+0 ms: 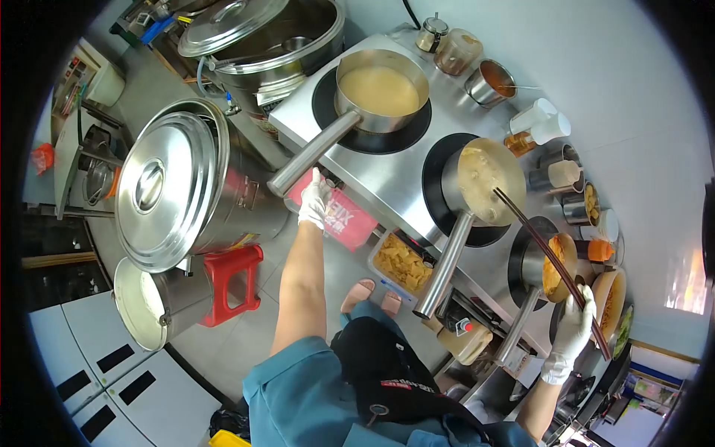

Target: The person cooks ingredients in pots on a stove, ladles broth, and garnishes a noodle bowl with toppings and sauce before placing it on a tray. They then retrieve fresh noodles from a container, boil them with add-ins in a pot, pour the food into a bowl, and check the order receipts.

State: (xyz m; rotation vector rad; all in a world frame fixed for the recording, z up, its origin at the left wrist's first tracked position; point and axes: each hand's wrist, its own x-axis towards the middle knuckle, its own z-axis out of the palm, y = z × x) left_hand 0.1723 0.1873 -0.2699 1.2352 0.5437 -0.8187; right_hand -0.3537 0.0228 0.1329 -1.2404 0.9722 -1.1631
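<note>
Nearest the camera, your black apron (380, 350) is soft cloth. Toward four o'clock, your gloved right hand (572, 328) has its fingers closed around long, dark chopsticks (547, 253); they look light, stiff and smooth, best held near the thick end. Their tips reach into the round steel saucepan (450, 186) of creamy, lumpy liquid at two o'clock on the bench (402, 170). Toward ten o'clock, your left hand (316, 200) meets a thin, probably bendy pink printed sheet (351, 218), fingers fairly straight; whether they grip it, I cannot tell.

The right hand (573, 328) holds chopsticks (552, 261), tips at the middle pan (450, 182)
</note>
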